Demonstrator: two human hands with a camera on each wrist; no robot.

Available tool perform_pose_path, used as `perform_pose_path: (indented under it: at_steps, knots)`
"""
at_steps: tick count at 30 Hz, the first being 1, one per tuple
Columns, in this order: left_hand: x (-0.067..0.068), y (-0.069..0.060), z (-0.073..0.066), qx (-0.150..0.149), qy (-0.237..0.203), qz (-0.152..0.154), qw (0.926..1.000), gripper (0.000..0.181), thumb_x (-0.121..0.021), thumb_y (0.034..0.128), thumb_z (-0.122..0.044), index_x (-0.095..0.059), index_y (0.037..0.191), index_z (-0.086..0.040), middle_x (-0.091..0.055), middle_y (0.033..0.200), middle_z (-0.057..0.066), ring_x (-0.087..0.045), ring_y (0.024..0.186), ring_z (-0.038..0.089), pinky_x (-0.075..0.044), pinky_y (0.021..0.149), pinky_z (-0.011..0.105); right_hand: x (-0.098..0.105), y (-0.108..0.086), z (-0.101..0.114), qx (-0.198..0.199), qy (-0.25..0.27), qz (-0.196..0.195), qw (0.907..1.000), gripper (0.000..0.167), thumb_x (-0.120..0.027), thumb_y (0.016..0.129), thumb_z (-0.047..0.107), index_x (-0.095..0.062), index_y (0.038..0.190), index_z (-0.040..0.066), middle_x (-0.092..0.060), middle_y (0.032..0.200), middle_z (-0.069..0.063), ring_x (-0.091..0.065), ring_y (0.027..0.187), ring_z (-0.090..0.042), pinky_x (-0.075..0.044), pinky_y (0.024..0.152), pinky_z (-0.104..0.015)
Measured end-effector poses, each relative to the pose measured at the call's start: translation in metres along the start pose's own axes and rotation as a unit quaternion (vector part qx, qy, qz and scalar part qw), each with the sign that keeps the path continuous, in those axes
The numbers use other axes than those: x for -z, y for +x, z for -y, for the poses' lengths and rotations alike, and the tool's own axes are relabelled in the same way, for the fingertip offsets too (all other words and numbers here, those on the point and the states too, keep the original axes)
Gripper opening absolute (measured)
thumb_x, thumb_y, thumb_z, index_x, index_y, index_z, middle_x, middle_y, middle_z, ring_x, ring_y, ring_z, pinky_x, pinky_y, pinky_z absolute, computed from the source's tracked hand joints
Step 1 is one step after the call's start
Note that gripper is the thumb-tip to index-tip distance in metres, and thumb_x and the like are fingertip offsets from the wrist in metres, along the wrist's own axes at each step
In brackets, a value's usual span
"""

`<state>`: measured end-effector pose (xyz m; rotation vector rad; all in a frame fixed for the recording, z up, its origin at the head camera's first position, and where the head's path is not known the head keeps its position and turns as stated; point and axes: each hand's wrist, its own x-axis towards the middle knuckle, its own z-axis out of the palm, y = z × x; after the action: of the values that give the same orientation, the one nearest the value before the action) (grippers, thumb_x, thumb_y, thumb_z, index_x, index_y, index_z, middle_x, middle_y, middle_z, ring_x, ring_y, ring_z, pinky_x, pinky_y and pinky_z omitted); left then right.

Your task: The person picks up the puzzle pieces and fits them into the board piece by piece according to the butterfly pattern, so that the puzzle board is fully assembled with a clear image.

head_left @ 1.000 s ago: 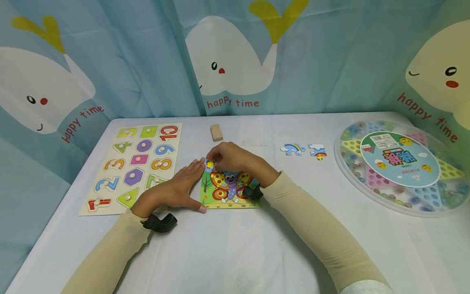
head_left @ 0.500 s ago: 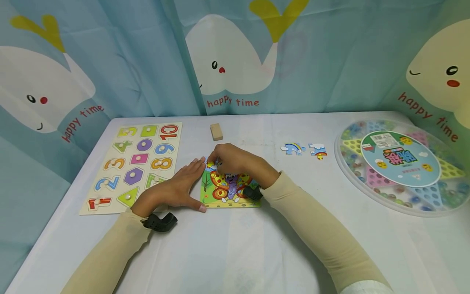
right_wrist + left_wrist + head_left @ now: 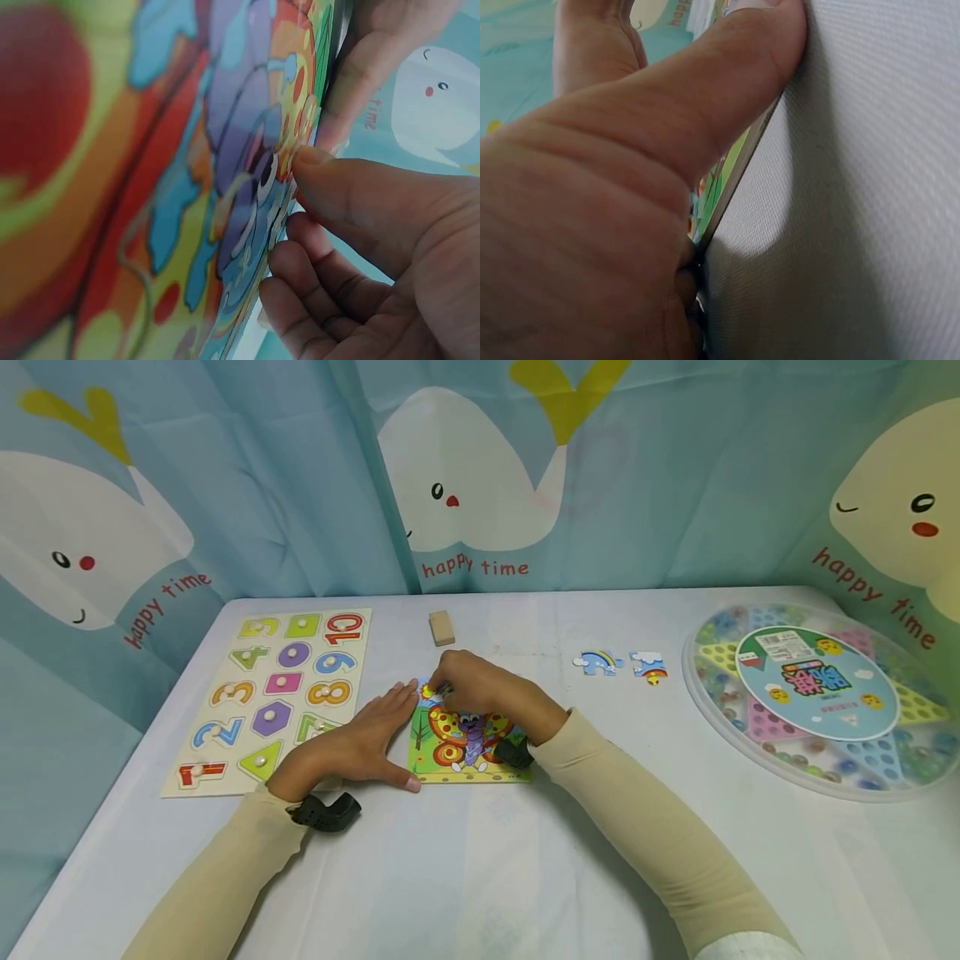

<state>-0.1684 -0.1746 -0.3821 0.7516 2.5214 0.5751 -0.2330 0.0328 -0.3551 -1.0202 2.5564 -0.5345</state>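
Note:
The butterfly jigsaw puzzle (image 3: pixel 442 768) lies flat on the table between both hands. My left hand (image 3: pixel 360 743) rests along its left side, fingers outstretched toward the top corner and thumb at the bottom corner. Seen from the left wrist, the thumb (image 3: pixel 705 90) touches the board's edge. At the top left, my right hand (image 3: pixel 476 681) bends over the puzzle, its thumb and fingers at a puzzle piece with a sun (image 3: pixel 426 691), partly covered. In the right wrist view, the right thumb (image 3: pixel 337 180) touches the printed face while other fingers curl at the upper edge.
Two loose rainbow pieces (image 3: pixel 597 662) lie to the right. A wooden block (image 3: pixel 442 628) stands behind the puzzle. The number peg board (image 3: pixel 247 743) is at left, partly under the left wrist. A round clear case of beads (image 3: pixel 817 710) sits far right; a whale-print curtain (image 3: pixel 300 485) hangs behind.
My right hand's fingers have shifted slightly right and bent more over the top-left piece, after gripping nearer the corner. My left hand stays in place.

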Motion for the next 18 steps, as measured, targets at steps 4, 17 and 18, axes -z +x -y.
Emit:
perform_pose_path:
  at_steps: [4, 17, 18]
  knots:
    - [0.0011, 0.0001, -0.0008, -0.003, -0.001, -0.002, 1.0, 0.125, -0.08, 0.0707, -0.056, -0.004, 0.156, -0.004, 0.007, 0.162, 0.006, 0.011, 0.147, 0.023, 0.001, 0.117, 0.046, -0.0001, 0.0001, 0.0023, -0.01, -0.002, -0.001, 0.9999, 0.032, -0.07, 0.088, 0.006, -0.069, 0.119, 0.0, -0.062, 0.118, -0.011, -0.053, 0.113, -0.022, -0.043, 0.1, -0.034]
    - [-0.0008, 0.0002, 0.0023, -0.007, -0.002, -0.005, 1.0, 0.125, -0.08, 0.0703, -0.057, -0.004, 0.156, -0.006, 0.007, 0.162, 0.004, 0.011, 0.147, 0.022, 0.0, 0.117, 0.045, 0.0009, -0.0004, -0.0023, -0.009, 0.053, -0.008, 0.9985, 0.026, -0.065, 0.092, 0.006, -0.07, 0.116, -0.001, -0.068, 0.111, -0.01, -0.062, 0.102, -0.019, -0.05, 0.088, -0.03]
    - [-0.0001, 0.0002, 0.0021, -0.008, -0.001, -0.007, 0.9999, 0.125, -0.08, 0.0704, -0.057, -0.005, 0.156, -0.005, 0.007, 0.162, 0.004, 0.011, 0.147, 0.022, 0.0, 0.117, 0.046, 0.0025, -0.0005, -0.0034, -0.009, 0.061, -0.01, 0.998, 0.025, -0.065, 0.093, 0.006, -0.07, 0.116, -0.001, -0.069, 0.109, -0.01, -0.062, 0.099, -0.018, -0.051, 0.086, -0.03]
